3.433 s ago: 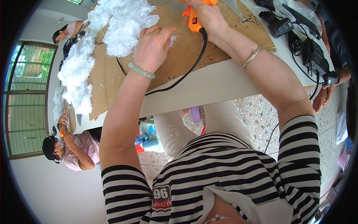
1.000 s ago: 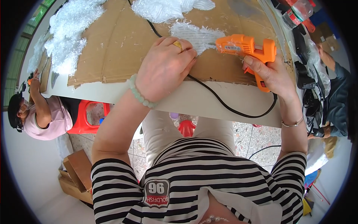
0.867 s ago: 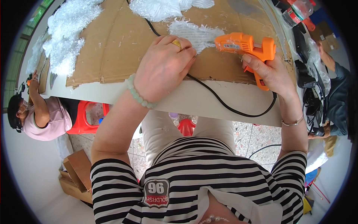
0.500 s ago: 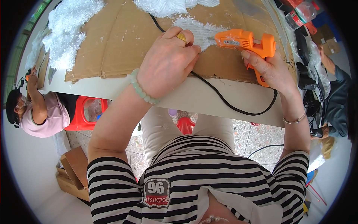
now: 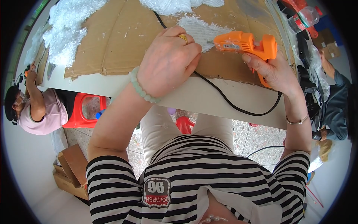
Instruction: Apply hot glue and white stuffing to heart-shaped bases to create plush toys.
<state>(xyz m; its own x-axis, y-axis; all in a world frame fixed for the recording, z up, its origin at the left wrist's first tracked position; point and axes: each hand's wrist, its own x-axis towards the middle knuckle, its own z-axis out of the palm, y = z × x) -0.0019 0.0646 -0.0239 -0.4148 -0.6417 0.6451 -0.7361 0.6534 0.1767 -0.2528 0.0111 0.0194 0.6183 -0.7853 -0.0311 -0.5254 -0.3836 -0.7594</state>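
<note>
Since a few seconds ago, the orange glue gun has come down fully into view, its nozzle now pointing left over the flat, fringed white piece. My right hand is wrapped around its handle, thumb toward the trigger side. My left hand is curled narrow at the piece's near left side; its fingertips are hidden, so I cannot tell whether they grip it. Beneath lies the brown cardboard, with the black cord looping toward me. I judge this piece to be in progress: whether the nozzle touches it, or any glue is down, I cannot tell. More white shaggy material lies apart, heaped far left and at the far middle, untouched by my hands.
</note>
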